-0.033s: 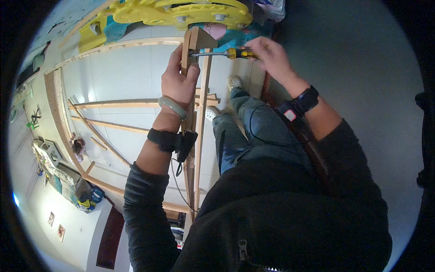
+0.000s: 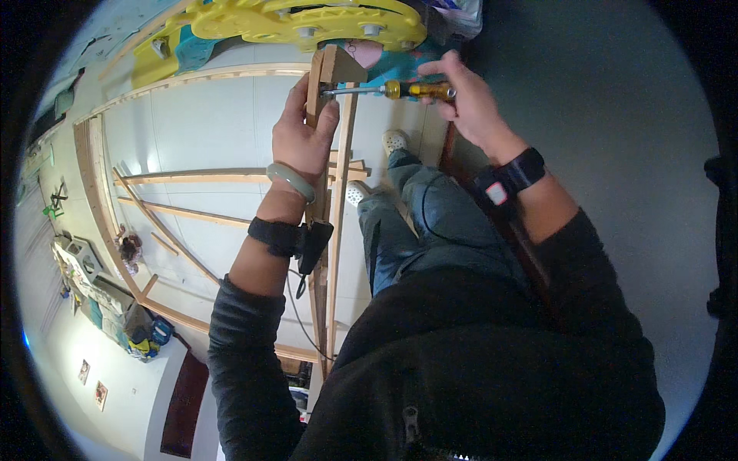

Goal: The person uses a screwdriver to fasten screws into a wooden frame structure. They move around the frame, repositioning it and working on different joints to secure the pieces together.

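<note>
My left hand [image 2: 301, 138] is wrapped round the upper end of a wooden beam [image 2: 314, 96], its thumb lying along the near side just below a screwdriver's tip. A cut wood block [image 2: 342, 65] sits against the beam's top. The screwdriver [image 2: 419, 91], with a yellow and black handle, lies level, its metal shaft meeting the beam beside the block. At the handle's end my right hand [image 2: 475, 104] has its fingers apart, the index finger stretched out above and the others just beneath. The whole handle shows, and no fingers are closed round it.
A second upright wooden strip [image 2: 341, 230] runs beside the beam. Several loose strips [image 2: 196, 177] lie on the pale floor inside a wooden frame [image 2: 181, 313]. A yellow plastic play piece [image 2: 307, 24] stands at the far side. A dark cord [image 2: 302, 323] hangs near my left wrist.
My right hand has opened off the screwdriver's handle, uncovering its end, and shifted slightly right. The left hand still grips the beam.
</note>
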The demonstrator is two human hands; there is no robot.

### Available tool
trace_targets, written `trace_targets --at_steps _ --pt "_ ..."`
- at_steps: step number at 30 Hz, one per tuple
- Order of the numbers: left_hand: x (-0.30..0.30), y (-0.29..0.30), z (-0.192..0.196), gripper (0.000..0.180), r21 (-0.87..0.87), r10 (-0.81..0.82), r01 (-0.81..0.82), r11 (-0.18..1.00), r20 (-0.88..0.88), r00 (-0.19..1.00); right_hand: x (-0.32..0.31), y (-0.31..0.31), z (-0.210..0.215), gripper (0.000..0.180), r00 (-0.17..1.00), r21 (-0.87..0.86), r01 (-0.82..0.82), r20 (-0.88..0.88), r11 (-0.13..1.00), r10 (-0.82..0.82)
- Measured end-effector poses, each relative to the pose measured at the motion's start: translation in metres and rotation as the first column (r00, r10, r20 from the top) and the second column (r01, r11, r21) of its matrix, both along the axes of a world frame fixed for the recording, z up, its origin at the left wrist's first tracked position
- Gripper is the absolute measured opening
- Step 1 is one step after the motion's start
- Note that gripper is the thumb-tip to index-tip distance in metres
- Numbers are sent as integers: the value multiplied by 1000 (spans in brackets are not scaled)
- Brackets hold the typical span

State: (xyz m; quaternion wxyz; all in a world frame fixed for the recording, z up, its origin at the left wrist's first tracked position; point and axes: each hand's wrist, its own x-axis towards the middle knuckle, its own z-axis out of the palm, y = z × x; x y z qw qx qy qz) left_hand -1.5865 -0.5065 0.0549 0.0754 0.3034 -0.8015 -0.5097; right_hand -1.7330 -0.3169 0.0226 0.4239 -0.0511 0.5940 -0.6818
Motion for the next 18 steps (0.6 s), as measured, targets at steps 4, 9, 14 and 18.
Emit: trace_targets --at_steps 4,9,14,18 --pt "2 0 -3 44 -38 -1 3 999 49 999 -2 7 11 42 794 58 145 589 988 -151" --pt "1 -1 -1 44 -95 -29 40 995 117 993 -13 14 27 59 907 407 -419 220 812 358" --pt "0 1 1 46 -122 -18 39 992 168 986 -35 22 29 63 802 265 -593 277 761 529" --pt "-1 0 0 47 -119 -20 37 992 144 989 -41 22 12 36 809 179 -578 -2 796 588"
